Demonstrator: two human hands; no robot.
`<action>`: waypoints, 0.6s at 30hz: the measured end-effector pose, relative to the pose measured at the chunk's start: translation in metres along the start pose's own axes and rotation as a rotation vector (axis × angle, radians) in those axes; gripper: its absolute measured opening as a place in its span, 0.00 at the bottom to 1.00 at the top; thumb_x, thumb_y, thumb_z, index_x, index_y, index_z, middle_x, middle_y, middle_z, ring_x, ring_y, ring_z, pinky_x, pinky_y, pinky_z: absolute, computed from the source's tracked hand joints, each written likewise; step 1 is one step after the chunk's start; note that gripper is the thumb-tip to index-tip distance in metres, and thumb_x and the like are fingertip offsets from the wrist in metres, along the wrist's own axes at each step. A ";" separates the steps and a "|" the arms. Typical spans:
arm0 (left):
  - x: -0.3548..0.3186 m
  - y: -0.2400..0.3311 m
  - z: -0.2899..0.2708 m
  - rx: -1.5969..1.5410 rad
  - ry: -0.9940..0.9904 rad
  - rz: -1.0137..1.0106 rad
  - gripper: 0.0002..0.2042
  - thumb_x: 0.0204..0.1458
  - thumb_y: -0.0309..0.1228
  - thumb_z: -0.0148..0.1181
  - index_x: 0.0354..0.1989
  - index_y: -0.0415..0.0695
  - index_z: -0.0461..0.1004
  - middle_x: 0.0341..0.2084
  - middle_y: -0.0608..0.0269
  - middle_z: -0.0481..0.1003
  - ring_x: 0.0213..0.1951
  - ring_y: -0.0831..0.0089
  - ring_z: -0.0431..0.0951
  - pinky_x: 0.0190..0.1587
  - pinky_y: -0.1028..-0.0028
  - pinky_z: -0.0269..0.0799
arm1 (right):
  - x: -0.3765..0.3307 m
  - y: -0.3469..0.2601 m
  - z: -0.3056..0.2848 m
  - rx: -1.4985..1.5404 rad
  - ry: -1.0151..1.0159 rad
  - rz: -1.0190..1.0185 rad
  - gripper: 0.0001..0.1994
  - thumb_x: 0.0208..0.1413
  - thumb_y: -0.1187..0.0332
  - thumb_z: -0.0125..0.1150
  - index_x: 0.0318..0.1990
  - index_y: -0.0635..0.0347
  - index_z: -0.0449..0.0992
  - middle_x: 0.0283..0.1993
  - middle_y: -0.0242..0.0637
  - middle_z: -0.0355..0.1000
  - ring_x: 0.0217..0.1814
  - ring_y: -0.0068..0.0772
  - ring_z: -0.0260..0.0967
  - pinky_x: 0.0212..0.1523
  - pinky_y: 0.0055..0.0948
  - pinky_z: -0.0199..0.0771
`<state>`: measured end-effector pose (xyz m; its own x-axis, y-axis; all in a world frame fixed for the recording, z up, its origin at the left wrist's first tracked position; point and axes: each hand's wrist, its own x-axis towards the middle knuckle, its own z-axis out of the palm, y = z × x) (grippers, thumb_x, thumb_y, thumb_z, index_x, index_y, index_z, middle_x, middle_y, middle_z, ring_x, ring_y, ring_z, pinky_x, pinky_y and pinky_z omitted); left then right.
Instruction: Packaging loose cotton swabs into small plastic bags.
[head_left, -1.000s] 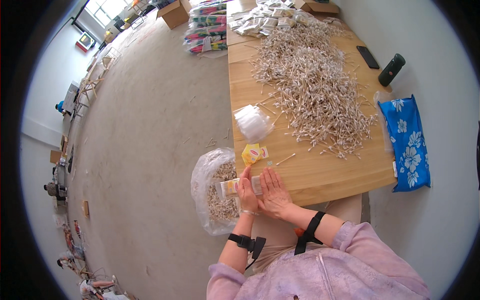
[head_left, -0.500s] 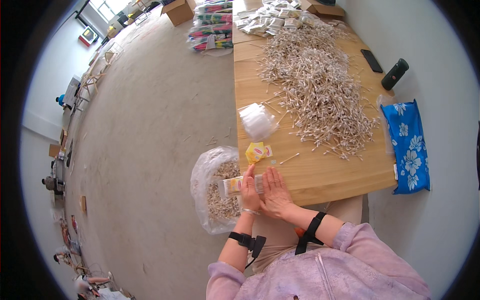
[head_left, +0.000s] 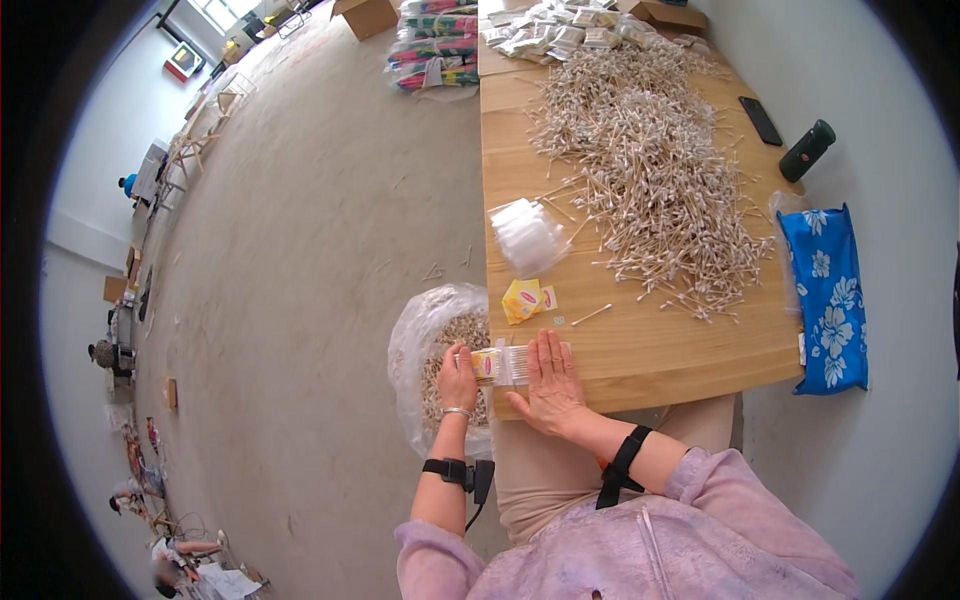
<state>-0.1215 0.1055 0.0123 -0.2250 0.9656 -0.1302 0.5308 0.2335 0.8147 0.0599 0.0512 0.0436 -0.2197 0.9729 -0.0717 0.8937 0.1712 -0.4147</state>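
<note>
A clear plastic packet of cotton swabs (head_left: 517,365) with a yellow-and-white card inside lies across the table's near left corner, its left end past the edge. My left hand (head_left: 457,380) is closed round that left end, above an open plastic bag of loose swabs (head_left: 410,370). Stretched flat, my right hand (head_left: 553,385) presses on the packet's right end, fingers pointing away from me and partly covering it. Just beyond sit a few yellow cards (head_left: 524,300) and a single cotton swab (head_left: 592,315).
A stack of clear empty bags (head_left: 528,238) sits at the table's left edge. A big heap of cotton swabs (head_left: 660,170) spreads over the middle, with filled packets (head_left: 560,30) behind. Along the right are a phone (head_left: 761,121), a dark bottle (head_left: 807,151) and a blue floral pack (head_left: 828,300).
My left hand has slid left from the packet's middle to its left end, uncovering the card. My right hand stays flat on the packet. The whole view has shifted slightly.
</note>
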 end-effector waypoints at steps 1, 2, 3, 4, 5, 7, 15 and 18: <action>0.003 -0.005 0.001 -0.012 -0.024 0.004 0.21 0.62 0.46 0.45 0.46 0.37 0.71 0.37 0.53 0.75 0.40 0.66 0.75 0.45 0.69 0.69 | 0.001 -0.001 0.000 -0.001 0.000 -0.002 0.48 0.53 0.44 0.50 0.67 0.76 0.37 0.72 0.60 0.29 0.76 0.55 0.19 0.72 0.46 0.20; 0.005 -0.008 0.001 -0.025 -0.047 0.009 0.22 0.63 0.48 0.44 0.40 0.38 0.72 0.30 0.57 0.76 0.35 0.71 0.74 0.40 0.71 0.70 | 0.002 -0.003 0.001 -0.001 -0.002 -0.003 0.48 0.53 0.44 0.50 0.67 0.76 0.37 0.72 0.60 0.29 0.76 0.55 0.19 0.72 0.46 0.20; 0.006 -0.011 0.002 -0.025 -0.045 0.007 0.22 0.63 0.48 0.44 0.40 0.38 0.72 0.30 0.57 0.76 0.35 0.71 0.74 0.40 0.71 0.70 | 0.004 -0.006 0.001 0.014 -0.004 -0.015 0.48 0.53 0.44 0.51 0.67 0.76 0.37 0.72 0.59 0.29 0.76 0.55 0.19 0.72 0.46 0.20; 0.007 -0.013 0.002 -0.063 -0.055 0.006 0.22 0.62 0.48 0.45 0.36 0.38 0.72 0.27 0.57 0.76 0.32 0.69 0.74 0.37 0.69 0.69 | 0.005 -0.008 0.001 0.029 -0.005 -0.029 0.48 0.53 0.44 0.51 0.67 0.76 0.37 0.72 0.59 0.29 0.76 0.55 0.19 0.72 0.46 0.20; 0.007 -0.013 0.003 -0.102 -0.066 0.004 0.22 0.61 0.48 0.46 0.32 0.39 0.73 0.24 0.57 0.76 0.29 0.67 0.75 0.35 0.67 0.69 | 0.005 -0.008 0.002 0.027 -0.007 -0.031 0.48 0.53 0.44 0.51 0.67 0.76 0.37 0.72 0.59 0.29 0.76 0.55 0.19 0.72 0.46 0.20; 0.007 -0.013 0.004 -0.129 -0.075 0.014 0.22 0.61 0.48 0.46 0.31 0.39 0.72 0.23 0.58 0.74 0.27 0.70 0.73 0.33 0.68 0.68 | 0.005 -0.008 0.003 0.021 -0.009 -0.025 0.48 0.52 0.45 0.52 0.67 0.75 0.36 0.72 0.59 0.29 0.76 0.55 0.19 0.72 0.46 0.21; 0.004 -0.017 0.004 -0.288 -0.093 0.045 0.21 0.62 0.47 0.46 0.30 0.39 0.69 0.21 0.63 0.72 0.26 0.78 0.69 0.30 0.73 0.67 | 0.005 -0.021 0.005 0.038 -0.022 -0.027 0.49 0.52 0.46 0.53 0.67 0.75 0.35 0.72 0.61 0.28 0.76 0.56 0.19 0.72 0.46 0.20; 0.002 -0.012 0.009 -0.312 -0.062 0.041 0.20 0.63 0.46 0.45 0.30 0.41 0.68 0.22 0.69 0.69 0.27 0.81 0.66 0.30 0.76 0.66 | 0.006 -0.025 0.012 0.045 0.002 -0.019 0.50 0.52 0.46 0.54 0.67 0.76 0.35 0.72 0.61 0.27 0.76 0.57 0.19 0.72 0.47 0.20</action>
<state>-0.1209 0.1055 -0.0022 -0.1535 0.9809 -0.1198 0.2599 0.1570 0.9528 0.0312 0.0510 0.0427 -0.2359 0.9698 -0.0611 0.8706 0.1830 -0.4566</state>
